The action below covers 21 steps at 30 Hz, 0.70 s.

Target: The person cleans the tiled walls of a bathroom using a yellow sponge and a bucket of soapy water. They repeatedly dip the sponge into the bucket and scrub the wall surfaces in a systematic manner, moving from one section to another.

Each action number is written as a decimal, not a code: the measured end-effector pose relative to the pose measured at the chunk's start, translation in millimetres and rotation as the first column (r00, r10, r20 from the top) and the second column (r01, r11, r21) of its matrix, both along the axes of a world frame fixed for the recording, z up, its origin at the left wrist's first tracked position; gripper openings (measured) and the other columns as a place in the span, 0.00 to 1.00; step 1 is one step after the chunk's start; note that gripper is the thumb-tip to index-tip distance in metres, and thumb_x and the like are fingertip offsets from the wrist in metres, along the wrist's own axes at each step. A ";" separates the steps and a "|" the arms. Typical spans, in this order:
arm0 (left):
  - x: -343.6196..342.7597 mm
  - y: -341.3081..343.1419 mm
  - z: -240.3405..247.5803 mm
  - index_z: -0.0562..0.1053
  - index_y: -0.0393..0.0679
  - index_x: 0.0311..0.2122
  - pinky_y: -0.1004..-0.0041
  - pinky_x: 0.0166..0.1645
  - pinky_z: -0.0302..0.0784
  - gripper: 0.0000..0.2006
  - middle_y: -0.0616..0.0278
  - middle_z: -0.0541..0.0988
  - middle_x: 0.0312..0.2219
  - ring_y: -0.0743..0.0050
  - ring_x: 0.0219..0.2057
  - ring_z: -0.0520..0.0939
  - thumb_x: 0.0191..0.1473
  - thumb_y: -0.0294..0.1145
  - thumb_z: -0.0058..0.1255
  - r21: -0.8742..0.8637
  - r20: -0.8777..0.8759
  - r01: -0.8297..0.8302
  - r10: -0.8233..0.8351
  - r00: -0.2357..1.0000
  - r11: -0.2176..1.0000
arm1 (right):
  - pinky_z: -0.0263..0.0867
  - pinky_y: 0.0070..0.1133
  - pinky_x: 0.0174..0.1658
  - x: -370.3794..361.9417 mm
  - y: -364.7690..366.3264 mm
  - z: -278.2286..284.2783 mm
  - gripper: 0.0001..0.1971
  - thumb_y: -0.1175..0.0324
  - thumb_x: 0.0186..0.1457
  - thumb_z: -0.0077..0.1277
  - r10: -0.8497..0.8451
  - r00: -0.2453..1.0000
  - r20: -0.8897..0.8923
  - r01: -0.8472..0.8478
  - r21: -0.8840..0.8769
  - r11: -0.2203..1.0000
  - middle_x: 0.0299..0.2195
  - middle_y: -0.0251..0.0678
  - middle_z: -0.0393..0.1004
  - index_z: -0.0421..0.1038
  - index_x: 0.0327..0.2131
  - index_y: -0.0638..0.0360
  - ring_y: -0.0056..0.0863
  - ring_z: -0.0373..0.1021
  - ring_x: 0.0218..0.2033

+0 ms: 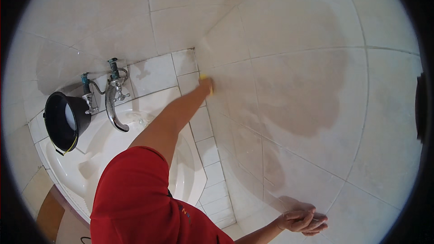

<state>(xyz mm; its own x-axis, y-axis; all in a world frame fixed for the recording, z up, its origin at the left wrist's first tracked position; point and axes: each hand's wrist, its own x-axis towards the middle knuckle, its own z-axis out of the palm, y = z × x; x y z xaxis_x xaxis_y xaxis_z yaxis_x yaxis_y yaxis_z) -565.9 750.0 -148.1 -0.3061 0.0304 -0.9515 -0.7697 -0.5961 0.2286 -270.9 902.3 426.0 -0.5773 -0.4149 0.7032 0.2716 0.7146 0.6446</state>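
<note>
My left arm, in a red sleeve, stretches over the bathtub to the tiled wall. At its end my left hand (206,86), small and slightly blurred, presses a yellow sponge (203,77) against the wall just above the tiled ledge. Only the sponge's edges show around the hand, so its full shape is hidden. Down at the lower right, my right hand (302,221) is beside the wall with its fingers loosely bent and a little apart. Nothing shows in it, and I cannot tell whether it touches the tiles. Damp-looking darker patches mark the beige wall (307,90).
A white corner bathtub (192,171) lies below my left arm, edged by a white tiled ledge (153,74). A curved chrome faucet (113,110) rises at its back left. Beside it a black bucket (81,113) with a yellow-gripped handle holds something white.
</note>
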 end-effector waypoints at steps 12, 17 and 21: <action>73.2 -2.6 190.2 0.53 0.30 0.56 0.57 0.57 0.51 0.24 0.42 0.61 0.50 0.47 0.50 0.60 0.58 0.32 0.37 -0.685 -0.714 -0.376 -0.472 0.518 0.624 | 0.45 0.35 0.56 -0.4 1.2 -0.4 0.14 0.59 0.61 0.35 -0.054 0.998 -0.033 0.055 0.039 0.998 0.53 0.44 0.64 0.69 0.41 0.53 0.43 0.53 0.59; 182.9 51.0 152.3 0.51 0.36 0.59 0.60 0.58 0.52 0.29 0.44 0.62 0.51 0.49 0.54 0.59 0.53 0.32 0.43 -0.511 -0.338 0.148 -0.357 0.871 0.847 | 0.42 0.37 0.57 1.2 4.3 -1.4 0.24 0.45 0.60 0.29 -0.038 0.999 -0.023 0.038 0.036 0.999 0.53 0.42 0.65 0.67 0.42 0.52 0.43 0.52 0.60; 109.8 36.4 133.5 0.55 0.43 0.58 0.60 0.57 0.53 0.28 0.46 0.66 0.48 0.54 0.52 0.62 0.50 0.29 0.43 -0.323 -0.202 -0.068 0.002 0.979 0.944 | 0.41 0.38 0.57 8.5 13.2 -3.6 0.30 0.38 0.58 0.24 -0.070 0.997 -0.036 0.070 0.016 0.997 0.53 0.40 0.65 0.67 0.43 0.50 0.44 0.52 0.60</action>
<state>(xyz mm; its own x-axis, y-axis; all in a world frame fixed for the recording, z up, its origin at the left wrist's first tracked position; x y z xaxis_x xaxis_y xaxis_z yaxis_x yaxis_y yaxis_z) -456.2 786.4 -14.6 -0.4824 -0.2858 -0.8280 -0.6700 -0.4886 0.5590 -262.5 915.4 422.4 -0.5802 -0.3864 0.7170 0.3437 0.6819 0.6456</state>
